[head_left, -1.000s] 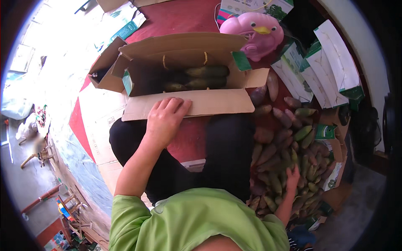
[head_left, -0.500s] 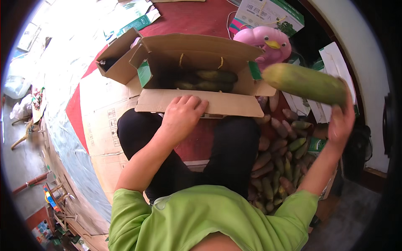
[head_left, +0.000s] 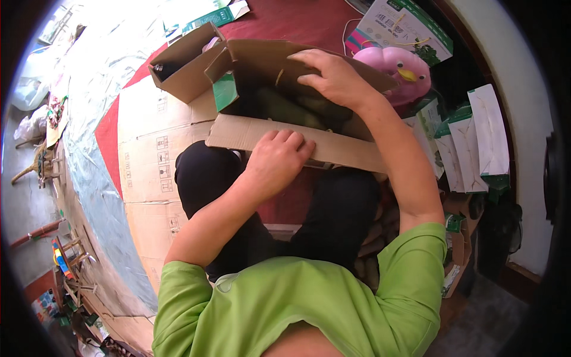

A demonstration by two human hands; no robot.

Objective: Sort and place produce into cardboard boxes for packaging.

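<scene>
In front of my knees stands an open cardboard box point(head_left: 250, 135), brown inside with green corner tabs and a yellow cord loop. Long green radishes point(head_left: 285, 108) lie in its shadowed bottom. My left hand point(head_left: 279, 156) is closed over the near flap, fingers curled on its upper edge and thumb toward the right. Above the box opening, my right hand point(head_left: 336, 77) has its fingers apart and holds nothing. Its fingertips are close to the far wall; whether they touch it I cannot tell. My right forearm crosses the box's right end and hides it.
A smaller open carton point(head_left: 185, 68) adjoins the box at left. Beyond its right end are a pink duck-shaped plastic item point(head_left: 395, 71) and a white-green carton point(head_left: 404, 30). Folded white cartons point(head_left: 491, 131) lean at right. My right arm mostly covers the radish pile point(head_left: 372, 238).
My right hand has swung left from the right side to over the box and let go of the long green radish it held. My left hand stays on the near flap.
</scene>
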